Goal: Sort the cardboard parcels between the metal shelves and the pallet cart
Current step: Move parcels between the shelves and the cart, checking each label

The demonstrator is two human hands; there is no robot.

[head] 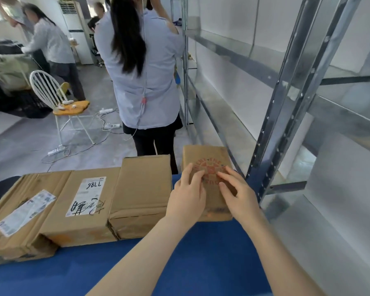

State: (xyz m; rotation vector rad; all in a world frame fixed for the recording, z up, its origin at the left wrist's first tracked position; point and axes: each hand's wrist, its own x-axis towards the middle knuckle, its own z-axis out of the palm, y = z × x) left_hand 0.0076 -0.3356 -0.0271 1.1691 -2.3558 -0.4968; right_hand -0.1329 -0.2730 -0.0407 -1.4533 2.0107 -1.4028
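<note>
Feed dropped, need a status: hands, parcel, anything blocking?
Both open: left hand and right hand flat on stamped parcel. Parcel on blue cart, beside shelves. Ahead, a person stands close to shelves.

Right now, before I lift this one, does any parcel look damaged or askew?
Yes. The leftmost parcel is crushed and torn at its near corner, and its label sits crooked. The plain parcel is frayed at its near left corner.

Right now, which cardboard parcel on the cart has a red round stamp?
The rightmost parcel, under the left hand and right hand; the others show white labels or plain cardboard.
</note>
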